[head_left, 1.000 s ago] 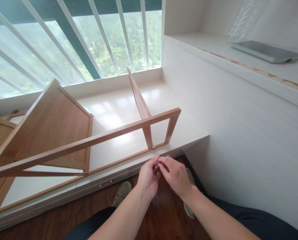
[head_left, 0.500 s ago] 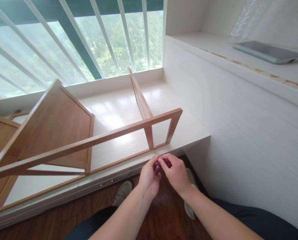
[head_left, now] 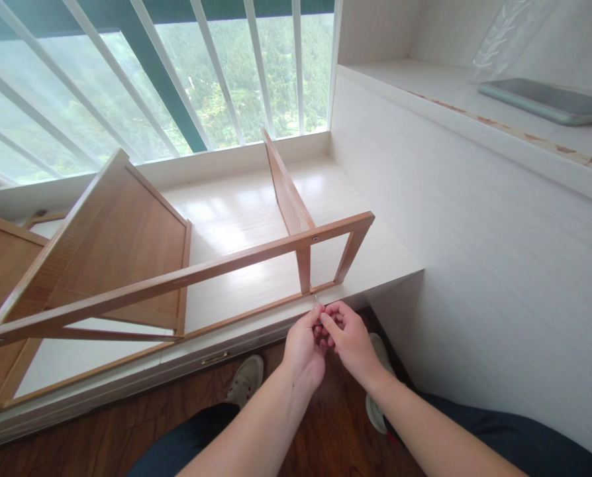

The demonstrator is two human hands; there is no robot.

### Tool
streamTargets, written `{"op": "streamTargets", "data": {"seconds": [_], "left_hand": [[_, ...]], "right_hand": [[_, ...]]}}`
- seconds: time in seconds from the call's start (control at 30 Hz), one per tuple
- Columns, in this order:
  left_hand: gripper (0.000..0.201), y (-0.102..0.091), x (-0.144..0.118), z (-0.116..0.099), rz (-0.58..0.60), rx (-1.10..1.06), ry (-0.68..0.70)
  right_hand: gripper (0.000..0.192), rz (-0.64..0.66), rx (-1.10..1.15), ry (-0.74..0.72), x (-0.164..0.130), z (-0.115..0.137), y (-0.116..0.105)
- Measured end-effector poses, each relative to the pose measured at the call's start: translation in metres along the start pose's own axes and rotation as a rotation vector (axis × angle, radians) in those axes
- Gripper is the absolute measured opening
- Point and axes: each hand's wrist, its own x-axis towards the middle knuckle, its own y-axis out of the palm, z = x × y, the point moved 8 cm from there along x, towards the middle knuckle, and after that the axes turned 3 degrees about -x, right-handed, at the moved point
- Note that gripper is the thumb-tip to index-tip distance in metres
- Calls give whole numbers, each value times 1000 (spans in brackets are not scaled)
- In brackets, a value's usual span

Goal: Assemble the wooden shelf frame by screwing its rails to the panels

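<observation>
My left hand (head_left: 303,348) and my right hand (head_left: 348,338) meet at the fingertips just in front of the lower rail of a wooden frame (head_left: 231,263). Both are closed in a pinch around a thin, light metal rod (head_left: 316,299). Its tip points at the rail, below the foot of an upright wooden panel (head_left: 287,192). The rod's lower end is hidden by my fingers, so its exact kind cannot be made out. A screw head (head_left: 314,239) shows in the frame's upper rail, above my hands.
The frame rests on a pale window ledge (head_left: 231,192) with a drawer handle (head_left: 215,358) below. A larger wooden panel (head_left: 127,238) leans at left. On the right shelf (head_left: 400,76) lies a phone (head_left: 544,99) beside clear plastic (head_left: 504,40). A white side wall (head_left: 475,252) bounds the right.
The view has shifted slightly, so the frame and hands sit a little further right. My fingers have changed slightly around the rod, and both hands stay by the lower rail.
</observation>
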Motion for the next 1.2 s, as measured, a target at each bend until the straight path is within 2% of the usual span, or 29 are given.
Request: {"op": "streamTargets", "data": {"seconds": [0.17,0.33,0.43,0.53,0.67,0.77,0.83,1.07,1.2], "left_hand": [[13,-4,-1,1,-37,-5,15],[32,-16,1,0,9,130,90],[43,-20,-2,-6,57,290,162],[42,-12,-14,-27,138,544,329],[34,10,-43,-79,175,940,755],[21,23,-60,-108,106,1179,1054],[13,27,-62,-114,35,1310,1148],[17,29,-56,-94,-251,1600,1202],[21,26,-64,-80,-322,1705,1195]], "right_hand": [[9,-35,-257,-164,-8,18,-7],[13,-33,-357,-227,-8,24,-4],[17,-16,-385,-255,-10,29,1],[16,-10,-407,-288,-11,41,1],[17,-30,-434,-323,-16,63,-15],[19,-21,-444,-330,-28,79,-33],[19,8,-452,-333,-41,88,-42],[17,85,-447,-344,-88,96,-46],[17,98,-425,-315,-114,85,-41]]}}
